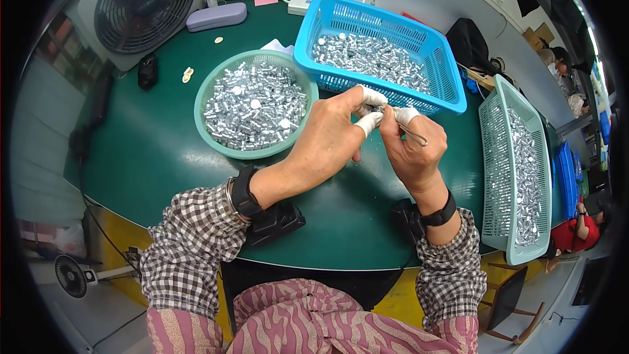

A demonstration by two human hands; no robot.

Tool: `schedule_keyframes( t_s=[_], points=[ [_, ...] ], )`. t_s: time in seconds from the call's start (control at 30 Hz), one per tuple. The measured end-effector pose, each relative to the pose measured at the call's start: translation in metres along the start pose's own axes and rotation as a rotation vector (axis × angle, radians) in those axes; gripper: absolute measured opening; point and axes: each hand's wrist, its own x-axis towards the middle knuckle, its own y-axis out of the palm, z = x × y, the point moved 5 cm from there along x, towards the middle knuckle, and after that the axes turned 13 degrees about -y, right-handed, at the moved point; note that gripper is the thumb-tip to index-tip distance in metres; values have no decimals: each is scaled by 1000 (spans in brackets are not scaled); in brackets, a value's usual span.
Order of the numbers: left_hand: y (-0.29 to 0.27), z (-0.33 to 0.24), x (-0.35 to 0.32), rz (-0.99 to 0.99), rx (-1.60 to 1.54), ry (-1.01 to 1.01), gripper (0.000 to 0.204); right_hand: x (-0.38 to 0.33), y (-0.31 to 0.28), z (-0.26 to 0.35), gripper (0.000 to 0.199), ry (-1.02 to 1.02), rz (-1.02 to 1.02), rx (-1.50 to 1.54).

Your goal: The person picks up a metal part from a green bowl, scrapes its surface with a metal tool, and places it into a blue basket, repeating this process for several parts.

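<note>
My left hand (327, 132) and my right hand (414, 147) meet above the table, in front of the blue basket. White coverings wrap several of their fingertips. Between the thumb and finger of my left hand is a small metal piece (376, 111), mostly hidden by the fingers. My right hand pinches a thin metal tool (414, 135) whose rounded end sticks out past the fingers; its tip is hidden at the other hand. Both hands are closed.
A round green basket (204, 132) and a blue rectangular basket (458, 92) hold many small silvery metal parts. More fill a pale green basket (504, 226) at the table's right edge. A box fan (145, 10) and a purple case (216, 18) stand at the back left.
</note>
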Motion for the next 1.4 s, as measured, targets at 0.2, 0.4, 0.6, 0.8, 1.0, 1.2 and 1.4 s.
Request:
schedule_keyframes(
  t_s=[0.2, 0.4, 0.6, 0.8, 1.0, 1.2, 1.4],
  points=[
    [3, 5, -1, 32, -37, -13, 21, -1, -1, 1, 23, -21, 12, -14],
    [2, 12, 5, 30, -45, -39, 20, 3, 2, -3, 18, 14, 153, 94],
    [-3, 12, 11, 25, 48, -74, 22, 8, 0, -12, 15, 143, 354, 267],
    [-4, 16, 13, 29, 116, -84, 25, 5, 3, -13, 17, 126, 368, 289],
    [-4, 12, 10, 42, 63, -45, 24, -1, 4, -9, 18, 57, 374, 147],
    [1, 5, 10, 81, 4, -82, 26, -3, -2, -11, 21, 18, 300, 66],
    [-1, 8, 11, 80, 70, -132, 24, -4, 7, -11, 18, -13, 266, 75]
  ],
)
